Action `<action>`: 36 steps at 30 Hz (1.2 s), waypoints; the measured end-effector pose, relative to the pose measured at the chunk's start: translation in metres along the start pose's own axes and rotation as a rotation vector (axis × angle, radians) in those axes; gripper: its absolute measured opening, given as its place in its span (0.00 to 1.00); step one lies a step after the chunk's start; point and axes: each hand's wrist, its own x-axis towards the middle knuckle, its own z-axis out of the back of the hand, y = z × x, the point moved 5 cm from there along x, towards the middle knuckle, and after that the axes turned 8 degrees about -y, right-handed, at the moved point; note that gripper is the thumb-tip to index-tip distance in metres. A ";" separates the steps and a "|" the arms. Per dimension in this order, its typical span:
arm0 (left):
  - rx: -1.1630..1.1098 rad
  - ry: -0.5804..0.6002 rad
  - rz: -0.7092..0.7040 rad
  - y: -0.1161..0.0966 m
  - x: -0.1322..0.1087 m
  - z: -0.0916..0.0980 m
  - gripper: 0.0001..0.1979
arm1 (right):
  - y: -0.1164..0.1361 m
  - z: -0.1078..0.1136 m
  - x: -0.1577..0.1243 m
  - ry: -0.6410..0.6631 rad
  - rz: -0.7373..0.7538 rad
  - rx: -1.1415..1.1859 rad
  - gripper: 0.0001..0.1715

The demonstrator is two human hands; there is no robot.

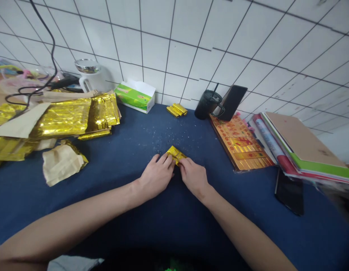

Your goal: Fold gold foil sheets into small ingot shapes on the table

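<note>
A small folded piece of gold foil paper [175, 153] lies on the dark blue tabletop [135, 146] in the middle of the view. My left hand [159, 174] presses on its left and lower side, fingers close together. From the right, my right hand [193, 175] pinches its lower right edge, fingers curled. The fingertips cover the near part of the foil. Farther back, near the wall, sits a little group of folded gold pieces [177, 110].
Gold foil sheets [61, 118] and a crumpled piece [61, 163] lie left. Along the wall stand a white mug [92, 79], a green tissue pack [135, 96], a dark cup [207, 105] and a propped phone [233, 101]. Rightward are an orange packet [242, 145], folders [307, 141] and a black phone [289, 192].
</note>
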 end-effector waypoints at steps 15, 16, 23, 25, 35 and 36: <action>-0.014 0.027 0.018 0.007 -0.005 -0.011 0.24 | 0.003 0.000 -0.005 -0.068 0.050 0.047 0.14; -0.015 0.027 0.017 0.008 -0.005 -0.012 0.24 | 0.004 0.000 -0.006 -0.064 0.060 0.032 0.14; -0.021 0.040 -0.001 0.010 -0.007 -0.016 0.25 | 0.012 -0.003 -0.012 0.002 0.151 -0.078 0.20; -0.021 0.048 -0.015 0.011 -0.007 -0.016 0.25 | 0.013 -0.005 -0.015 0.017 0.157 -0.109 0.22; -0.052 0.054 -0.035 0.014 -0.006 -0.017 0.26 | 0.009 0.002 -0.030 0.043 0.123 -0.103 0.23; -0.053 0.051 -0.033 0.014 -0.006 -0.016 0.26 | 0.009 0.003 -0.031 0.041 0.119 -0.101 0.23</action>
